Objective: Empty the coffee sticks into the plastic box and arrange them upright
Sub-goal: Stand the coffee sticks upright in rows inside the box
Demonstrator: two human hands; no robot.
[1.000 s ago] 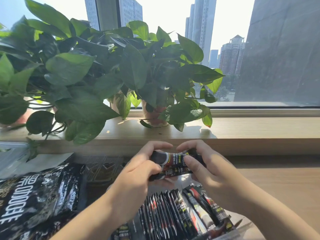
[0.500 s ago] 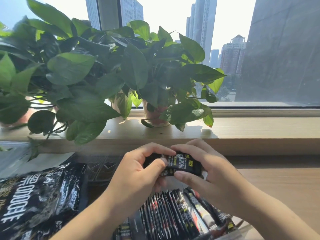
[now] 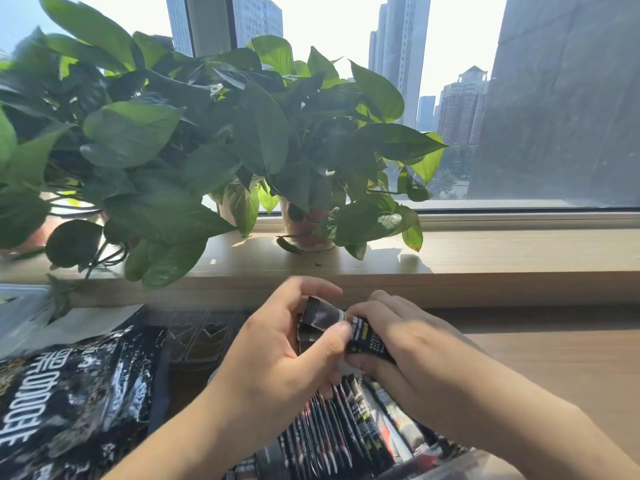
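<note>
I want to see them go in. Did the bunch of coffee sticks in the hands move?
Yes. The bunch of coffee sticks lay level with the windowsill edge before; now it tilts, right end down.

Black coffee sticks (image 3: 332,441) with red-white marks, black white-lettered bag (image 3: 69,403), green-leaved plants (image 3: 166,140)

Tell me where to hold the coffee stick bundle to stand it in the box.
Probably its raised left end, pinched from above: the bundle lies slanted between left hand and right hand, so its lower end can tip down beside the upright sticks.
</note>
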